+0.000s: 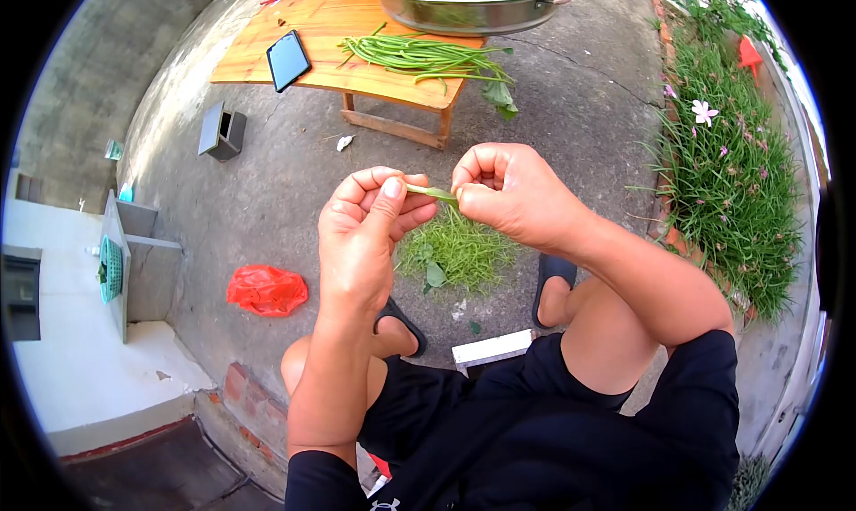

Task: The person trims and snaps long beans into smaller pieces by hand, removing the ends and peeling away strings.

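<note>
Between my two hands stretches a short green vegetable stem [432,192], held level in front of my knees. My left hand [361,221] pinches one end between thumb and fingers, its other fingers curled. At the other end my right hand [513,194] is closed in a pinch, with a thin flat green strip or leafy part by its fingertips. Under my hands, a heap of thin green strips [468,257] with a few leaves lies on the concrete between my feet. A bunch of long green stems [419,56] lies on the low wooden table, a leaf hanging over its edge.
On the wooden table [245,52] are a phone [288,61] and a large metal pan [464,13] holding more stems. A red plastic bag [267,290] lies on the ground to the left, a grey box [222,132] beyond it. Grass with flowers [731,172] borders the right.
</note>
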Motion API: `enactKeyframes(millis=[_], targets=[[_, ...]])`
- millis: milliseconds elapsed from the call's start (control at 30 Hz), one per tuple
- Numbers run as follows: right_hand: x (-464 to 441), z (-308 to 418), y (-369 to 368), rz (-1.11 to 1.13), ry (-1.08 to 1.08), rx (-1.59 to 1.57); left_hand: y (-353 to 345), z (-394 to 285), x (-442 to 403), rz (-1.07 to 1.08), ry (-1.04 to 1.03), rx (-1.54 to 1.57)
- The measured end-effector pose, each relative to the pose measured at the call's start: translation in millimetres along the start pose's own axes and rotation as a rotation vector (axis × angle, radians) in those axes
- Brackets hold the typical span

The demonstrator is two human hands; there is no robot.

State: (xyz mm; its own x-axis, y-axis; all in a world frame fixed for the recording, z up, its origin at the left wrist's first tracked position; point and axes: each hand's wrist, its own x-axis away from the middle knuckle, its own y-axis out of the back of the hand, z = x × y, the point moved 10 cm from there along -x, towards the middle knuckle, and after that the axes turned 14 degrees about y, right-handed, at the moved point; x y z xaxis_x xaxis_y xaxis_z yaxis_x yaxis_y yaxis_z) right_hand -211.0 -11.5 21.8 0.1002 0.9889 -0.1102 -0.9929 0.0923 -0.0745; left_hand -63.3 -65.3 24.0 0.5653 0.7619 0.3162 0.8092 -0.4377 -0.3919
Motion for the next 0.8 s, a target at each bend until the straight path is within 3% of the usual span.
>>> enactKeyframes(millis=[333,800], targets=[[1,-2,-2,0.092,0.023,0.047,34,-36,-1,-0.133,-0.162,0.005],[-1,-21,-4,0.37,0.077,0.565,86,-76,12,-0.298,-0.267,0.069]])
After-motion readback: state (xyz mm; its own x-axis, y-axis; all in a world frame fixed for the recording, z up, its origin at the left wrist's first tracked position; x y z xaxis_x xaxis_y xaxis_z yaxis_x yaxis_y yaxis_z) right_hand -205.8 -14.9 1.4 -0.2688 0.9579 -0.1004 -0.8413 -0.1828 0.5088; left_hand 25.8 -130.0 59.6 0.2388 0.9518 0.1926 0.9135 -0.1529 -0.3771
